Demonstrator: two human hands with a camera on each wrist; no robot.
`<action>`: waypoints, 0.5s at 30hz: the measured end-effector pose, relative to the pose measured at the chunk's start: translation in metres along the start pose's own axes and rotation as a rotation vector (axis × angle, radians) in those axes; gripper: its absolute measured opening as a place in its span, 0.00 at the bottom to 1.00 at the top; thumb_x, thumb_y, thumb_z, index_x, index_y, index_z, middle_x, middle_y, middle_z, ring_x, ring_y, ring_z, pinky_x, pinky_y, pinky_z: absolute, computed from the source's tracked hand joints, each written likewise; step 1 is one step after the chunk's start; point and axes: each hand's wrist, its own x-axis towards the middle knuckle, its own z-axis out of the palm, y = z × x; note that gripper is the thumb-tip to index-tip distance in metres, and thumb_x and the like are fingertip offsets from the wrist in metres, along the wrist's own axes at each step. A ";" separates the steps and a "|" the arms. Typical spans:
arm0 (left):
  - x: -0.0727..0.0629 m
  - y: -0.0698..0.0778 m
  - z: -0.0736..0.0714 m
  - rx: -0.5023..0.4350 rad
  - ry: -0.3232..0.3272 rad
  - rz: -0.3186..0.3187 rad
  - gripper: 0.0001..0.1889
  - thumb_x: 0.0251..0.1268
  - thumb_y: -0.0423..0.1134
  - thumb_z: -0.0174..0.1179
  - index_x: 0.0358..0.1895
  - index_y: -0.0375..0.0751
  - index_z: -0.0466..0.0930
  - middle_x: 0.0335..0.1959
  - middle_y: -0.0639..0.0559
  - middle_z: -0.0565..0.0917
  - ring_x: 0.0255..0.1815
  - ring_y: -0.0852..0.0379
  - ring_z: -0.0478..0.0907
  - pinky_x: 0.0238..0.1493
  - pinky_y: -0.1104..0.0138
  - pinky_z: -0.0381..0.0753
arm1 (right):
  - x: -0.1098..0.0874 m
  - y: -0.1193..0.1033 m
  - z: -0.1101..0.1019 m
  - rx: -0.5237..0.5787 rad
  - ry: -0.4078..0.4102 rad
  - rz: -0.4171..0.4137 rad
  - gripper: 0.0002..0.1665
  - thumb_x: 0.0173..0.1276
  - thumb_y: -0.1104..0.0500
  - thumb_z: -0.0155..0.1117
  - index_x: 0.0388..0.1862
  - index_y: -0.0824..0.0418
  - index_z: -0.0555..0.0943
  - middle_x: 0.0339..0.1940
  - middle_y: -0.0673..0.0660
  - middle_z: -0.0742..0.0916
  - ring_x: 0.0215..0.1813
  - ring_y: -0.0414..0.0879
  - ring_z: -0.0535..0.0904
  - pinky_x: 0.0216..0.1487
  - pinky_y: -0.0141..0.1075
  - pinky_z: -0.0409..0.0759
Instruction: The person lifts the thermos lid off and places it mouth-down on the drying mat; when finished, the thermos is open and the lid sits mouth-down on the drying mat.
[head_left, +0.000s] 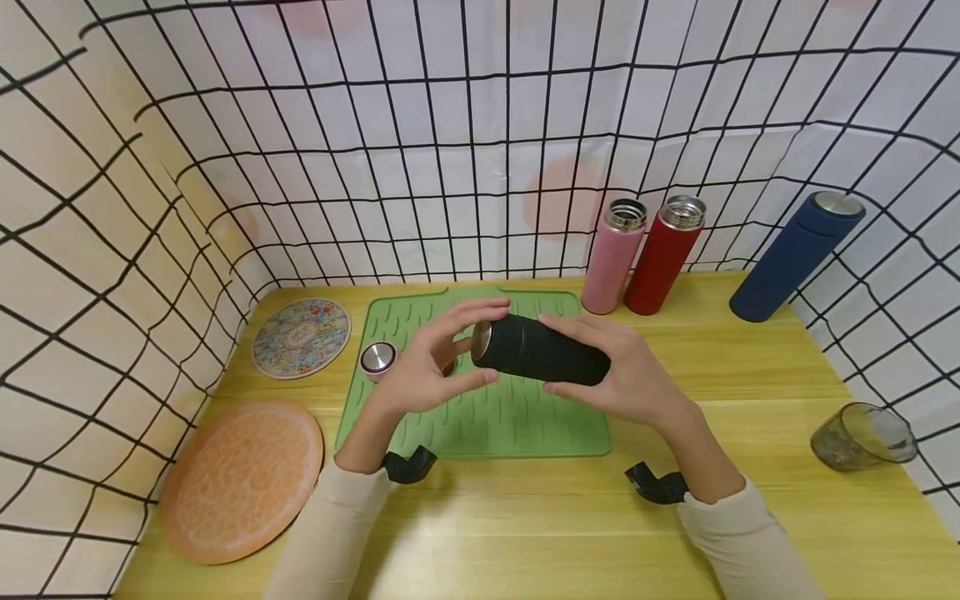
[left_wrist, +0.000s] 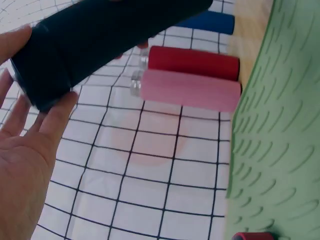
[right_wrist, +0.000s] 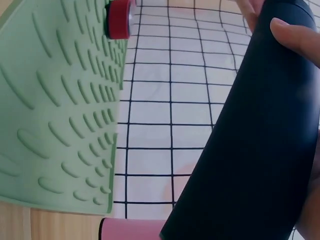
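A black thermos bottle [head_left: 551,350] with its cap on is held nearly level in the air above a green mat [head_left: 517,425]. My right hand [head_left: 630,367] grips the body near its base, thumb on one side and fingers on the other. At the capped end my left hand [head_left: 431,354] has its thumb and fingers around the cap's rim; the left wrist view shows these fingertips [left_wrist: 65,107] against the dark cap. A pink-sided steel cap [head_left: 378,358] lies on the mat beside the left hand. A red cap [right_wrist: 119,19] also sits there, mostly hidden behind that hand in the head view.
Behind the mat's right corner stand a pink bottle [head_left: 613,262] and a red bottle [head_left: 663,258], both uncapped. Farther right are a capped blue bottle [head_left: 791,258] and a tinted glass [head_left: 862,437]. Two round mats, one patterned [head_left: 302,337] and one orange [head_left: 243,479], lie left. Black wire grid surrounds the table.
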 end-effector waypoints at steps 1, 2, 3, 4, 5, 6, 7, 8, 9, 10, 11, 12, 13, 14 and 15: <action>0.000 0.001 0.001 -0.001 0.013 -0.005 0.37 0.58 0.17 0.68 0.73 0.34 0.69 0.77 0.43 0.67 0.76 0.47 0.66 0.71 0.52 0.77 | 0.000 0.000 -0.001 0.014 -0.009 -0.001 0.49 0.51 0.51 0.87 0.73 0.43 0.76 0.62 0.49 0.86 0.54 0.43 0.81 0.46 0.39 0.86; 0.000 0.002 0.002 0.017 0.041 -0.016 0.36 0.58 0.18 0.69 0.72 0.34 0.71 0.73 0.43 0.71 0.72 0.48 0.70 0.67 0.54 0.80 | 0.000 0.000 -0.002 0.023 -0.014 -0.003 0.48 0.51 0.52 0.87 0.73 0.43 0.77 0.61 0.49 0.86 0.54 0.43 0.81 0.46 0.38 0.86; 0.000 0.003 0.004 0.050 0.080 -0.031 0.35 0.58 0.21 0.71 0.71 0.36 0.73 0.70 0.43 0.74 0.68 0.49 0.74 0.63 0.56 0.83 | 0.000 0.000 -0.002 0.021 -0.015 -0.005 0.48 0.52 0.52 0.86 0.73 0.43 0.77 0.62 0.49 0.87 0.54 0.43 0.81 0.46 0.38 0.86; 0.001 0.004 0.007 0.094 0.123 -0.053 0.33 0.58 0.24 0.73 0.69 0.39 0.75 0.68 0.44 0.76 0.63 0.50 0.77 0.58 0.58 0.86 | 0.000 0.000 -0.002 0.014 -0.013 -0.008 0.48 0.52 0.52 0.86 0.73 0.43 0.77 0.62 0.49 0.87 0.54 0.43 0.82 0.46 0.38 0.86; 0.001 0.004 0.010 0.152 0.174 -0.081 0.31 0.60 0.29 0.74 0.68 0.43 0.77 0.64 0.46 0.79 0.58 0.52 0.80 0.53 0.60 0.88 | 0.000 0.000 -0.001 -0.001 -0.009 -0.010 0.48 0.52 0.52 0.86 0.73 0.43 0.77 0.62 0.49 0.87 0.55 0.43 0.82 0.46 0.39 0.86; 0.001 0.004 0.013 0.218 0.227 -0.110 0.29 0.61 0.36 0.75 0.66 0.46 0.79 0.59 0.48 0.82 0.52 0.54 0.82 0.47 0.62 0.90 | 0.000 0.001 0.000 -0.020 -0.003 -0.012 0.48 0.51 0.51 0.86 0.73 0.43 0.77 0.62 0.49 0.86 0.55 0.44 0.82 0.46 0.39 0.86; 0.001 0.003 0.015 0.279 0.277 -0.144 0.27 0.62 0.43 0.75 0.64 0.49 0.80 0.54 0.50 0.85 0.47 0.55 0.84 0.41 0.63 0.90 | 0.000 0.001 0.001 -0.051 0.005 -0.018 0.48 0.51 0.51 0.87 0.73 0.43 0.77 0.62 0.50 0.86 0.56 0.45 0.83 0.47 0.41 0.86; 0.002 0.002 0.017 0.332 0.317 -0.177 0.26 0.62 0.50 0.74 0.62 0.51 0.81 0.49 0.51 0.86 0.43 0.56 0.85 0.37 0.64 0.89 | 0.000 0.001 0.002 -0.078 0.013 -0.024 0.48 0.51 0.51 0.87 0.73 0.44 0.77 0.62 0.50 0.86 0.57 0.46 0.83 0.47 0.42 0.87; 0.002 0.002 0.019 0.364 0.344 -0.202 0.26 0.62 0.57 0.73 0.61 0.52 0.81 0.46 0.51 0.86 0.40 0.57 0.86 0.36 0.63 0.89 | 0.000 0.001 0.003 -0.103 0.019 -0.027 0.48 0.51 0.50 0.87 0.73 0.43 0.77 0.62 0.51 0.86 0.58 0.46 0.83 0.48 0.43 0.87; 0.002 0.001 0.019 0.382 0.353 -0.225 0.28 0.62 0.62 0.71 0.61 0.54 0.80 0.45 0.53 0.86 0.39 0.58 0.86 0.36 0.63 0.89 | 0.000 0.001 0.004 -0.118 0.025 -0.029 0.49 0.50 0.50 0.87 0.73 0.43 0.77 0.62 0.51 0.86 0.59 0.47 0.83 0.49 0.44 0.87; 0.002 0.000 0.019 0.373 0.343 -0.235 0.30 0.61 0.64 0.70 0.63 0.55 0.79 0.48 0.55 0.86 0.43 0.59 0.86 0.39 0.63 0.89 | 0.000 0.001 0.004 -0.129 0.030 -0.028 0.49 0.50 0.49 0.87 0.72 0.43 0.78 0.63 0.52 0.86 0.60 0.48 0.82 0.50 0.45 0.87; 0.002 0.000 0.017 0.341 0.314 -0.226 0.32 0.62 0.63 0.70 0.66 0.56 0.76 0.53 0.55 0.85 0.48 0.59 0.85 0.45 0.61 0.89 | 0.000 0.001 0.004 -0.130 0.031 -0.022 0.49 0.50 0.49 0.87 0.73 0.43 0.77 0.63 0.52 0.85 0.60 0.48 0.82 0.50 0.46 0.87; 0.002 0.000 0.015 0.293 0.269 -0.210 0.34 0.63 0.59 0.71 0.70 0.56 0.73 0.61 0.55 0.82 0.56 0.58 0.83 0.52 0.60 0.87 | 0.000 0.001 0.003 -0.125 0.031 -0.013 0.49 0.50 0.49 0.87 0.72 0.42 0.78 0.63 0.52 0.85 0.60 0.49 0.82 0.50 0.46 0.87; 0.001 0.000 0.012 0.241 0.214 -0.180 0.36 0.64 0.53 0.72 0.74 0.55 0.69 0.68 0.55 0.77 0.64 0.57 0.79 0.60 0.58 0.85 | -0.001 0.001 0.002 -0.107 0.028 0.000 0.49 0.50 0.50 0.87 0.72 0.42 0.77 0.64 0.52 0.85 0.60 0.48 0.81 0.50 0.46 0.87; 0.001 0.001 0.009 0.179 0.154 -0.151 0.39 0.64 0.46 0.73 0.77 0.54 0.65 0.74 0.55 0.71 0.71 0.56 0.73 0.67 0.56 0.80 | -0.001 0.000 0.001 -0.086 0.024 0.012 0.48 0.50 0.50 0.87 0.72 0.41 0.77 0.64 0.52 0.85 0.60 0.48 0.81 0.49 0.45 0.87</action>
